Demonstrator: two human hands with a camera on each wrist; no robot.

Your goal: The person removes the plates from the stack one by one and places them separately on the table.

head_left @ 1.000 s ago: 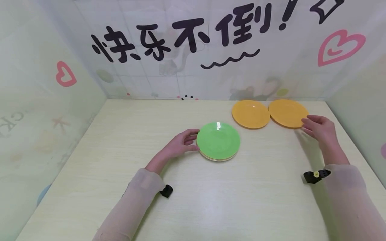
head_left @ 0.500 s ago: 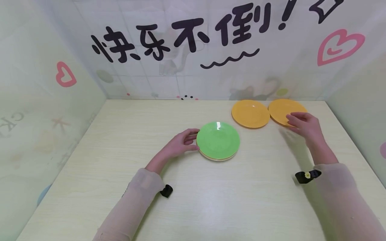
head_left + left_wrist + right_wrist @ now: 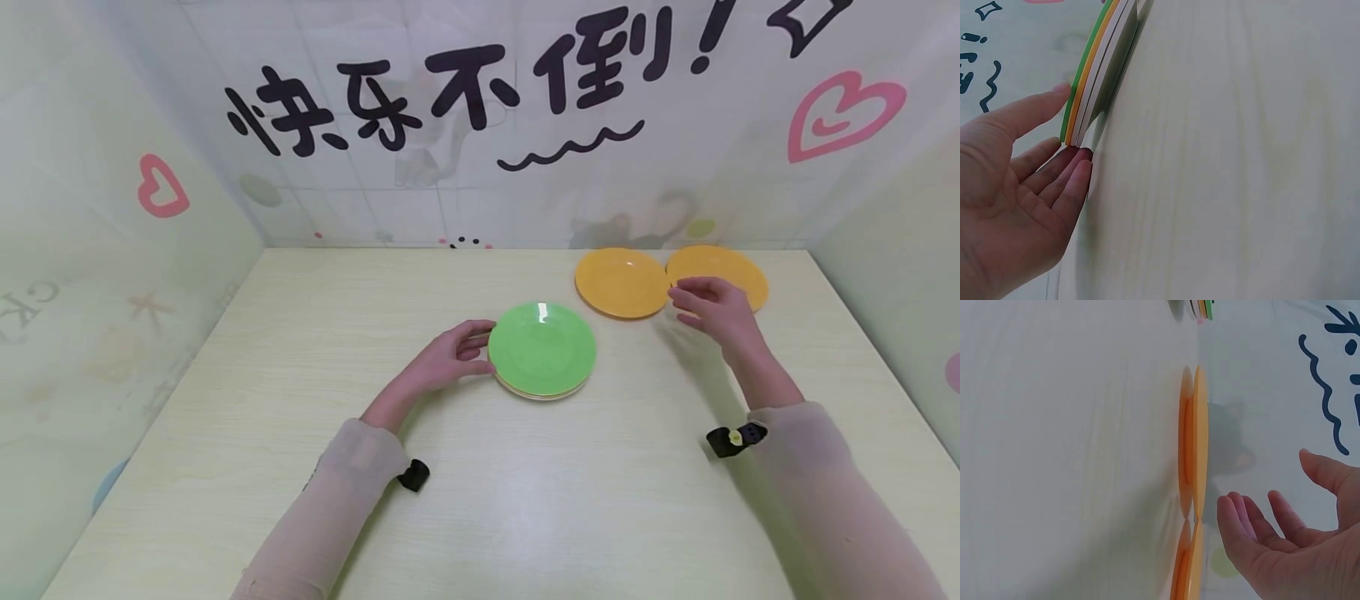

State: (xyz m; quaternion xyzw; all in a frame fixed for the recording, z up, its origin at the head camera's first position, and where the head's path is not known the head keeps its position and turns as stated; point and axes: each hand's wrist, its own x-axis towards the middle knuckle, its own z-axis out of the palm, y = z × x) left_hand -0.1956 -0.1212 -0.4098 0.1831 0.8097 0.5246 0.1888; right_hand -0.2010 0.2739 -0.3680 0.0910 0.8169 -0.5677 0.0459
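A stack of small round plates [image 3: 542, 350] lies on the table, a green plate on top with orange and pale rims below it. My left hand [image 3: 442, 360] touches the stack's left edge with thumb and relaxed fingertips; the left wrist view shows them against the layered rims [image 3: 1079, 106]. Over the front of the far-right orange plate [image 3: 723, 265] is my right hand [image 3: 716, 310], fingers loosely bent, holding nothing. In the right wrist view a gap separates the right hand [image 3: 1297, 525] from the orange plates.
Another orange plate [image 3: 622, 283] lies beside the far-right one at the back of the table, their rims almost touching. A printed backdrop [image 3: 465, 192] rises behind the table [image 3: 585, 492], with side panels left and right.
My right hand has moved left from the right rim of the far-right orange plate toward the junction of the two orange plates. The left hand and the plates have stayed put.
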